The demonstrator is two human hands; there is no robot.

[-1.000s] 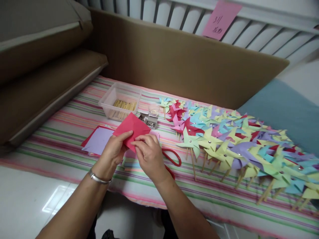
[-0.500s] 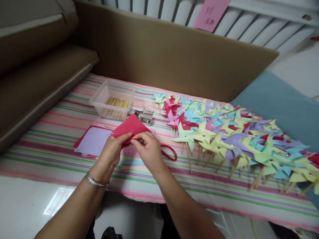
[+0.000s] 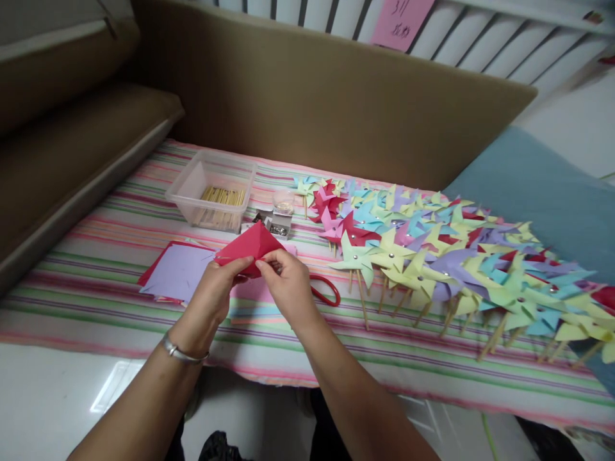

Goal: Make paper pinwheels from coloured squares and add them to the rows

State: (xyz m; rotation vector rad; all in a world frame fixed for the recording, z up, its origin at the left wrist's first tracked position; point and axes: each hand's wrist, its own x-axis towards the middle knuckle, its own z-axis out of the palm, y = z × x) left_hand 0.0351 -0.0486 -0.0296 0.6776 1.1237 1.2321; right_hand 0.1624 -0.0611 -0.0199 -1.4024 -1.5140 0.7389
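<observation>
Between my two hands is a red sheet of paper [image 3: 250, 244], creased and slightly bent up along its middle. My left hand [image 3: 218, 282] pinches its left lower edge, thumb on top. My right hand [image 3: 288, 278] is closed with thumb and forefinger on the right lower edge. Beneath the hands lie pink paper [image 3: 252, 291] and pale strips. A stack topped with a lilac sheet [image 3: 173, 272] rests left of my left hand. Red-handled scissors [image 3: 329, 296] lie just right of my right hand, their blades hidden.
A clear plastic box [image 3: 206, 182] holds thin wooden sticks [image 3: 221, 197]. Beyond my hands sit a small box of metal fasteners [image 3: 280, 227] and a round clear container [image 3: 283, 202]. Many paper pinwheels [image 3: 420, 278] on sticks cover the right side of the striped cloth [image 3: 120, 320]. A brown board [image 3: 336, 102] stands behind.
My right hand has shifted slightly along the red paper's lower edge, and the paper now bulges more at its middle. The view has moved a little.
</observation>
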